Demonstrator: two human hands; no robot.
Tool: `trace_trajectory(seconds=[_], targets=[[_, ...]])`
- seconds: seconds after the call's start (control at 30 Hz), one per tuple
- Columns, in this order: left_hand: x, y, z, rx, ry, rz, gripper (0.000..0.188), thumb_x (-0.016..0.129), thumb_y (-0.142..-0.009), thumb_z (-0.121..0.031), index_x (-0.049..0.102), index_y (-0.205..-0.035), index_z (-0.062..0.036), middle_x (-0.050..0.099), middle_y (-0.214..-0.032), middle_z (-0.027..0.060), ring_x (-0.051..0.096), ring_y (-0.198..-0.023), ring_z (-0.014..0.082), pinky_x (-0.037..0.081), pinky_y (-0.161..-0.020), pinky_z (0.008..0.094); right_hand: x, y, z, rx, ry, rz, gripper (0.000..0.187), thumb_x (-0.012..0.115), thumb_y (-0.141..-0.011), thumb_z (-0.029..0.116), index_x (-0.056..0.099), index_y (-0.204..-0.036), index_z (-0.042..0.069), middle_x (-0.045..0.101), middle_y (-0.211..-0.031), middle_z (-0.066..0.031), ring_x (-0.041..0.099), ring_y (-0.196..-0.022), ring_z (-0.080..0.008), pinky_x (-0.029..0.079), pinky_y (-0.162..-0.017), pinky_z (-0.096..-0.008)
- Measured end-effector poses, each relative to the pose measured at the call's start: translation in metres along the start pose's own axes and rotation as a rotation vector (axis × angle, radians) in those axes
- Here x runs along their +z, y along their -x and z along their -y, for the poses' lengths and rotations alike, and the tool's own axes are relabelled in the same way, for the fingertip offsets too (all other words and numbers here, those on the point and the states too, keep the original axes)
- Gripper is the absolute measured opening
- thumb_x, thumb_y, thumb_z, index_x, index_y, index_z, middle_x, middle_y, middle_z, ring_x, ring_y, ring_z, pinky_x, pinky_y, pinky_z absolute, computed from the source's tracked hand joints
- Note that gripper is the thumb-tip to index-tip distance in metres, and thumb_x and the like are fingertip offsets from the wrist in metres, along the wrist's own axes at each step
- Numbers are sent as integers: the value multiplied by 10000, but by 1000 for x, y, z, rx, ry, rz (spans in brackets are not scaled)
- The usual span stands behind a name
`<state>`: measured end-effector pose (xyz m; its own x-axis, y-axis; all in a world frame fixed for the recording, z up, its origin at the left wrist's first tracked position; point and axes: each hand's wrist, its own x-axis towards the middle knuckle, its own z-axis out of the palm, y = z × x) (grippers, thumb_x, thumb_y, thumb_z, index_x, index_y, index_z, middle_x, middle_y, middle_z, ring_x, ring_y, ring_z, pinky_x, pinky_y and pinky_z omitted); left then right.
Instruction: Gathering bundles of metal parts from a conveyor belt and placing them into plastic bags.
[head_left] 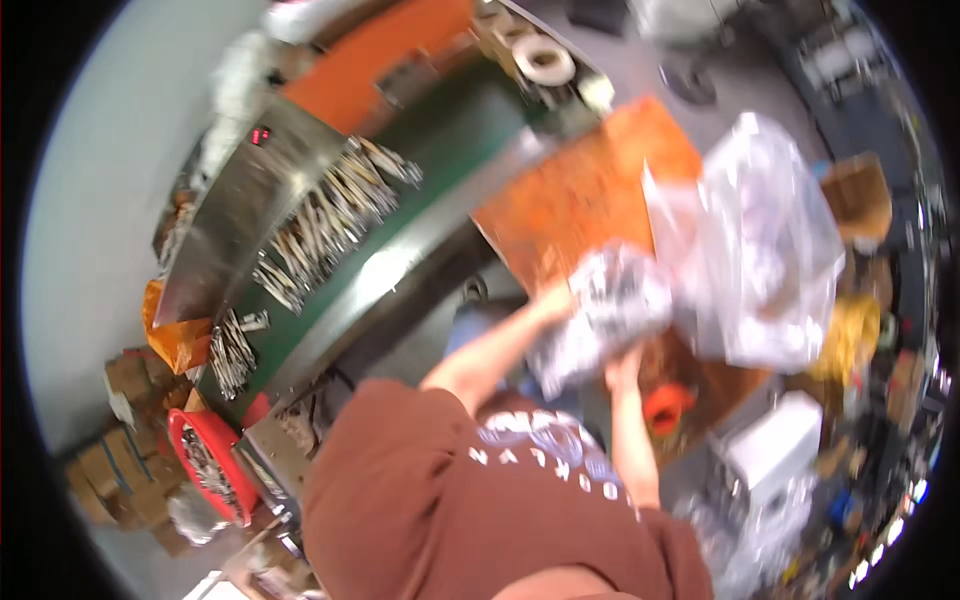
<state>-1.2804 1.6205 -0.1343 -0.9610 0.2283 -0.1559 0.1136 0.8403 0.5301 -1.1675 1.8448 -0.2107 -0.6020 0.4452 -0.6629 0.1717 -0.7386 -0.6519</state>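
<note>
Both my hands hold a clear plastic bag [622, 300] with shiny, silvery contents that are too blurred to name. My left hand [556, 302] is closed on the bag's left side. At its lower edge, my right hand [624, 368] grips it from the near right, with the fingers partly hidden. The bag is held over the near edge of an orange tabletop [570, 200]. Just to its right stands a large, puffed clear plastic bag [765, 250]. An orange ring-shaped thing [665, 405] lies near my right hand.
On the left, a green conveyor belt [440, 125] with a metal edge carries rows of slim metal-and-tan pieces [330, 220]. A red basin [190, 430] of small metal parts stands at lower left. Cardboard boxes [120, 470] lie beyond it. A white box [775, 445] is at right.
</note>
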Motion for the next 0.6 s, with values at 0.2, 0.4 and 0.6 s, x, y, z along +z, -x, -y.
trace_trajectory(seconds=[0.2,0.4,0.6], targets=[[-131,-53,16,-142,659,-103,543,527,-855,-329,404,-1271,-3,449,-1222,246,407,-1175,345,289,-1015,407,116,99,101,-640,510,-368,376,430,-924,344,525,-1071,11,564,-992,-90,542,-887,-185,432,-789,-305],[-424,-182,148,178,46,-1088,153,608,-738,-125,568,-871,-63,569,-962,116,507,-924,293,366,-849,412,295,143,96,-814,822,133,185,454,-928,176,547,-901,18,573,-753,-44,548,-696,-116,452,-664,-259],[-540,-305,283,-46,-347,-808,219,539,-809,-258,642,-926,-103,622,-995,102,536,-1034,280,413,-834,423,466,177,4,-466,919,805,126,551,-878,92,602,-925,-13,619,-814,-46,565,-735,-82,455,-694,-216]])
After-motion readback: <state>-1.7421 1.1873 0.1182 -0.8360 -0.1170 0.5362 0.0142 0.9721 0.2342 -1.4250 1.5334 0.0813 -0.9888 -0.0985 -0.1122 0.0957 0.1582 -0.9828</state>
